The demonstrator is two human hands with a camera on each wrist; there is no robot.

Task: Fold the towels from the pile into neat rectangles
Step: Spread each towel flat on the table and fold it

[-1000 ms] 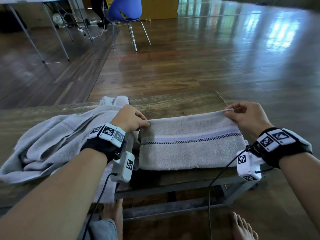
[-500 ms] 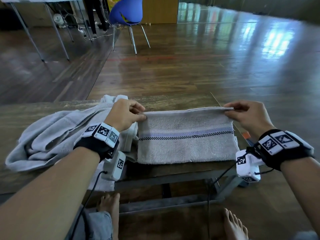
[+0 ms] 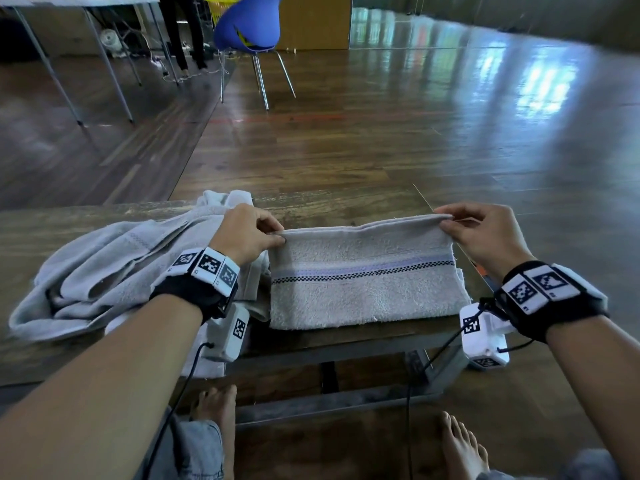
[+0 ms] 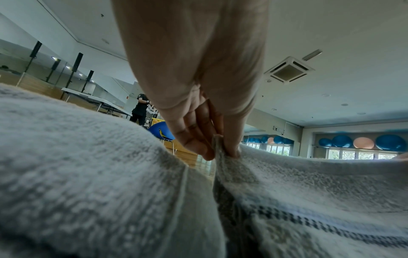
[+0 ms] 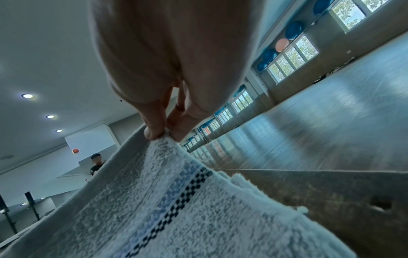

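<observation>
A pale towel (image 3: 363, 292) with a lilac band and a black checked stripe lies folded at the near right of the wooden table (image 3: 329, 207). My left hand (image 3: 247, 233) pinches its far left corner between thumb and fingers (image 4: 217, 148). My right hand (image 3: 479, 230) pinches the far right corner (image 5: 164, 134). The far edge is lifted off the table and stretched between both hands, sagging slightly in the middle. A crumpled pile of grey towels (image 3: 114, 265) lies to the left, under my left wrist.
The table's right edge (image 3: 467, 258) runs just under my right hand. Bare feet (image 3: 460, 448) stand on the floor below the table frame. A blue chair (image 3: 249, 29), a white table (image 3: 79, 1) and a standing person's legs (image 3: 183, 32) are far behind.
Both hands have raised the towel's far edge off the table and drawn it up toward me. The grips on the two corners are unchanged.
</observation>
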